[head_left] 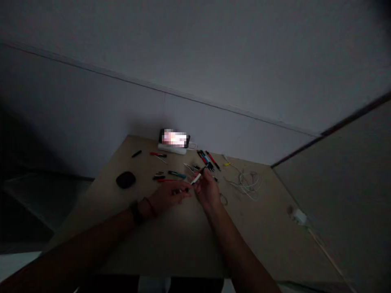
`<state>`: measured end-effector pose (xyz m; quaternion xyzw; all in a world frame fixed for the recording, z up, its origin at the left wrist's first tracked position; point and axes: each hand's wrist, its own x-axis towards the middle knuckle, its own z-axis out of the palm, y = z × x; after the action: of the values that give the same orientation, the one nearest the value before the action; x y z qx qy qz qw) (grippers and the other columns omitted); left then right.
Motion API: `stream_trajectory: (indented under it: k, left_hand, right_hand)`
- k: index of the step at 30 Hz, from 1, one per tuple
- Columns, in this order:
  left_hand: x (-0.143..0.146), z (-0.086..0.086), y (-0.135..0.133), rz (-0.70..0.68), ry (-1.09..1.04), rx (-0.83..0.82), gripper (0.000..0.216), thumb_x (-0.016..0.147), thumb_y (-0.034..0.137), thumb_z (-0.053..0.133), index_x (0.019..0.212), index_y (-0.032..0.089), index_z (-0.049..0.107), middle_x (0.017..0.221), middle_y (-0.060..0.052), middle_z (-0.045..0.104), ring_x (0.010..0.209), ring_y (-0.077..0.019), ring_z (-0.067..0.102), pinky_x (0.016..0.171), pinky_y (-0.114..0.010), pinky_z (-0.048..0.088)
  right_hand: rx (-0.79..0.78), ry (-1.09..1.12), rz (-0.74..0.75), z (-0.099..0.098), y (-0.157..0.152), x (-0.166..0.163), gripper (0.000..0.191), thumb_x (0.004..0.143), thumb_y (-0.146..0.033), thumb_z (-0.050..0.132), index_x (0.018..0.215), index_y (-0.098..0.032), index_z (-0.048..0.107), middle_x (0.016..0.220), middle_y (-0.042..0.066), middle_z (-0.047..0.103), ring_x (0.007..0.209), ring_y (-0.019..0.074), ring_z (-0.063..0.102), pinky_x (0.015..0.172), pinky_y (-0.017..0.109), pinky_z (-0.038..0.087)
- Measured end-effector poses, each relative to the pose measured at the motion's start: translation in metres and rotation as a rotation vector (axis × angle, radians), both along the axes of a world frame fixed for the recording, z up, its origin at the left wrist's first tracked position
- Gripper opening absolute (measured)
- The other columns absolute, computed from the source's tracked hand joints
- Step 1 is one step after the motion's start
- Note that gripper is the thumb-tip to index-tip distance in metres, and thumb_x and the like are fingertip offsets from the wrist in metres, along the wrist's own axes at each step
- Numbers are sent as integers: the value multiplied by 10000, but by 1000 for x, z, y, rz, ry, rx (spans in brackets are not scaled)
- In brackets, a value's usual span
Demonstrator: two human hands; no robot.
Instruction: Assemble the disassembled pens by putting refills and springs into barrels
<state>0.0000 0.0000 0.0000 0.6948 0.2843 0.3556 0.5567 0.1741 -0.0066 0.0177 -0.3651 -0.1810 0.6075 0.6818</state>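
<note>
My right hand [209, 189] is closed around a slim white pen [196, 178] with a dark end, tilted up to the right. Its lower tip reaches the fingertips of my left hand [171, 193]. Pinched in my left hand is a small dark piece [177, 191], too dim to name exactly. Just beyond the hands lie a teal pen [177, 174], a red pen part [166, 180] and a short black piece [159, 177]. Several red, blue and black pens [205, 158] are grouped behind my right hand.
A lit phone [174, 138] leans on a white bar [172, 149] by the wall. A round black object [126, 180] sits on the left of the table [159, 244]. Coiled white cable [247, 183] lies on the right, and a white plug [299, 217] is at the right edge.
</note>
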Motion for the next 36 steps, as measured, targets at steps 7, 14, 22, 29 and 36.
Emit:
stream_trajectory:
  k: [7, 14, 22, 29, 36]
  left_hand:
    - [1, -4, 3, -16, -138, -83, 293, 922, 279, 572, 1176, 184, 685, 918, -71, 753, 533, -98, 589, 526, -221, 489]
    - [2, -1, 3, -9, -157, -109, 310, 927, 284, 567, 1199, 192, 685, 874, -68, 746, 516, -105, 599, 496, -211, 470]
    - [2, -1, 3, 1, -171, -109, 341, 935, 277, 548, 1241, 197, 674, 872, -64, 744, 518, -106, 600, 506, -218, 483]
    - [2, -4, 8, 98, -168, -150, 331, 929, 347, 583, 1195, 174, 674, 858, -55, 732, 511, -100, 597, 499, -215, 481]
    - [0, 0, 14, 366, -285, -228, 335, 925, 449, 613, 1060, 147, 667, 788, -31, 696, 464, -68, 520, 443, -184, 421]
  right_hand:
    - [28, -57, 19, -2, 1, 1, 188, 849, -372, 772, 799, -209, 693, 706, -14, 736, 576, 113, 663, 496, 183, 539]
    - [28, -93, 26, -4, 1, 3, 242, 821, -424, 791, 776, -205, 697, 719, -7, 726, 617, 129, 667, 541, 212, 542]
    - [40, -176, 45, -6, -1, -2, 266, 825, -450, 777, 765, -203, 700, 696, -1, 703, 589, 130, 628, 532, 225, 525]
    - [36, -173, 22, -4, 0, -3, 334, 840, -528, 734, 792, -199, 704, 698, 2, 685, 583, 129, 608, 505, 223, 507]
    - [-23, -232, -135, -13, 9, 0, 348, 797, -550, 757, 781, -213, 670, 516, -58, 534, 439, 95, 476, 398, 201, 397]
